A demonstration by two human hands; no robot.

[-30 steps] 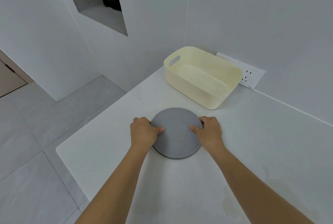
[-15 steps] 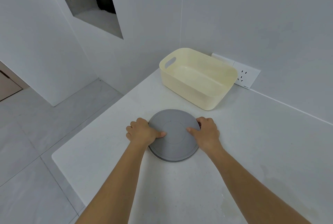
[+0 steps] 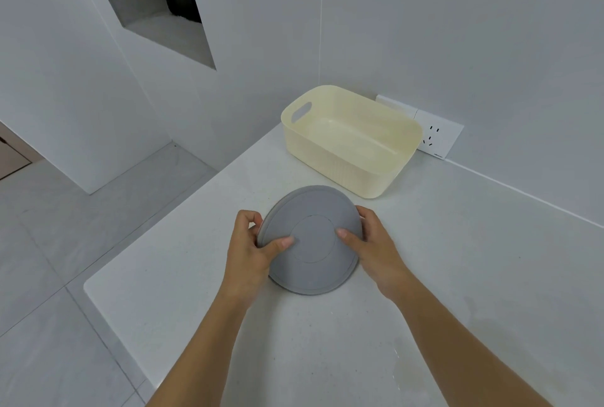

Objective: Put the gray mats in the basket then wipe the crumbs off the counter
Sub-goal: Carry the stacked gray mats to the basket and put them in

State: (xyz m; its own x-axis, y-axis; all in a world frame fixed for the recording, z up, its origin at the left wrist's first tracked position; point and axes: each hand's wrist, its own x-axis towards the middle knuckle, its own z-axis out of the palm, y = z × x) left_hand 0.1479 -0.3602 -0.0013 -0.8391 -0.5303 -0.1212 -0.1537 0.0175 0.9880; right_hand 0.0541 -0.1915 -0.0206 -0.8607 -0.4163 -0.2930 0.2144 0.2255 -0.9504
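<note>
In the head view, a stack of round gray mats (image 3: pixel 312 240) is gripped by both hands, one at each side. The left hand (image 3: pixel 250 251) is clamped on the left rim, with the thumb laid across the top face and the fingers curled under the edge. The right hand (image 3: pixel 376 248) is clamped on the right rim in the same way, its thumb pressed on the top face near the inner ring. The left side of the stack is seen raised, where at least two layered edges can be made out; whether the near rim touches the counter (image 3: pixel 457 259) cannot be told. The mats are held over the middle of the counter, not far from its left edge. A cream basket (image 3: pixel 327 158) is set at the far edge of the counter, near the far left corner, just beyond the mats and apart from them. Nothing is seen inside it. A white wall socket (image 3: pixel 436 138) is mounted on the wall just behind the basket's right end. A gray tiled floor (image 3: pixel 65 259) is visible beyond the counter's left edge.
</note>
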